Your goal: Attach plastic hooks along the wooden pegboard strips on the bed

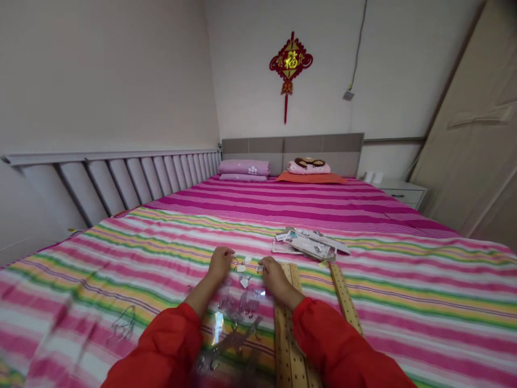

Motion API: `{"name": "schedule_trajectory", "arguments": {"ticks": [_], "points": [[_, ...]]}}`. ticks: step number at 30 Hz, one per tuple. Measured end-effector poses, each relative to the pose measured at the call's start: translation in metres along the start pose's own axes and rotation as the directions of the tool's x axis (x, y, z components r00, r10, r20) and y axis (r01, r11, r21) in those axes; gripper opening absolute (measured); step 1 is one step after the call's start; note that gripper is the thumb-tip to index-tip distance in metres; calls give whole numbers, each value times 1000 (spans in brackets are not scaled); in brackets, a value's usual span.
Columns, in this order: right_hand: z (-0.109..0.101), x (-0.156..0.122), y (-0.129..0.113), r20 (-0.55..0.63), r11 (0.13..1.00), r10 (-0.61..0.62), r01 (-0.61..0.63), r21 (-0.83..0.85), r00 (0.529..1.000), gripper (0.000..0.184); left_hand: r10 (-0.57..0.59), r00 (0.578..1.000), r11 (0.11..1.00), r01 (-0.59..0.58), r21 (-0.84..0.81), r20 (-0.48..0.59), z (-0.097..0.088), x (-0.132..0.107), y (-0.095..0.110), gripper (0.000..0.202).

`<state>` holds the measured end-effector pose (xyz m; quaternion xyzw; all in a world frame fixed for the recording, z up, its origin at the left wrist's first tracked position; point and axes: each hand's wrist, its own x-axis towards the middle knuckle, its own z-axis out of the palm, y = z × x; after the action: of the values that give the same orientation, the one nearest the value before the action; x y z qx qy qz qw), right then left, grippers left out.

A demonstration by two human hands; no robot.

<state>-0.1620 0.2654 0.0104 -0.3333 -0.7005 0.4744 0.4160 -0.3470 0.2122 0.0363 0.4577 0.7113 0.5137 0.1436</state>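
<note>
My left hand (221, 262) is closed in a pinch above the striped sheet, but whatever sits between its fingertips is too small to make out. Opposite it, my right hand (275, 276) has its fingertips pressed together at a small white piece (259, 267). Between the hands lie several little white pieces (241, 268). Closer to me are scattered clear plastic adhesive hooks (235, 311) with metal hooks on them. Beneath my right wrist run wooden strips (283, 345) with rows of small holes, partly hidden by the forearm.
A pile of flat packets (309, 243) lies beyond my right hand. Another perforated wooden strip (346, 298) is at the right. Thin wire pieces (122, 324) rest on the striped sheet (404, 302) at the left. Metal rails (141, 175) border the bed's left side; folded bedding (244, 168) sits at the headboard.
</note>
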Motion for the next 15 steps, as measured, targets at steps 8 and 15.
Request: {"name": "schedule_trajectory", "arguments": {"ticks": [8, 15], "points": [[-106, -56, -25, 76, 992, 94, -87, -87, 993, 10, 102, 967, 984, -64, -165, 234, -18, -95, 61, 13], [-120, -147, -25, 163, 976, 131, -99, -192, 978, 3, 111, 841, 989, -147, 27, 529, 37, -193, 74, 15]]}}
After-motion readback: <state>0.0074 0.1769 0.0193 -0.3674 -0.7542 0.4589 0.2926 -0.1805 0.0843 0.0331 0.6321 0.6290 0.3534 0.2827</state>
